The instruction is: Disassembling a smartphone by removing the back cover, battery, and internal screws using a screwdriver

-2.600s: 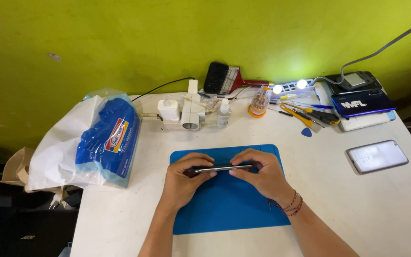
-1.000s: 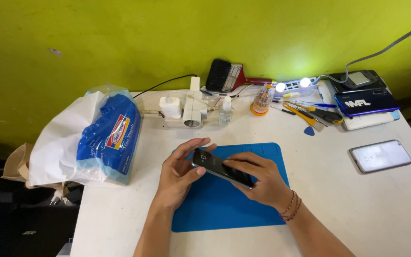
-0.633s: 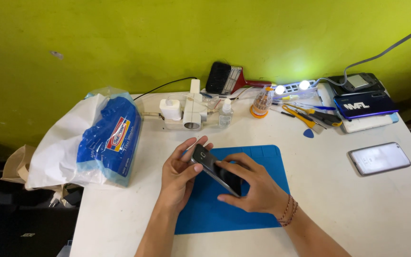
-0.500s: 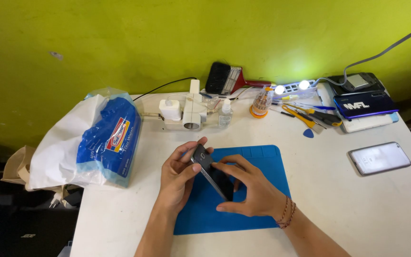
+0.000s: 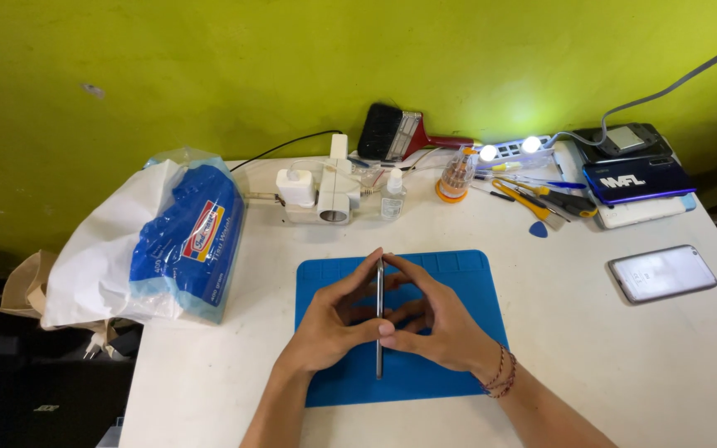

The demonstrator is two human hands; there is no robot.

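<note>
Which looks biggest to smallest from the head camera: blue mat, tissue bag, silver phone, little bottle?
1. Tissue bag and blue mat: too alike to rank.
2. Silver phone.
3. Little bottle.

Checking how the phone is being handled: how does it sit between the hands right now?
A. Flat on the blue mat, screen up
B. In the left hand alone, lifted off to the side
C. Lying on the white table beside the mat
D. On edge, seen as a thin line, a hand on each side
D: the phone shows only its thin edge, held over the mat between the left hand and the right hand.
</note>
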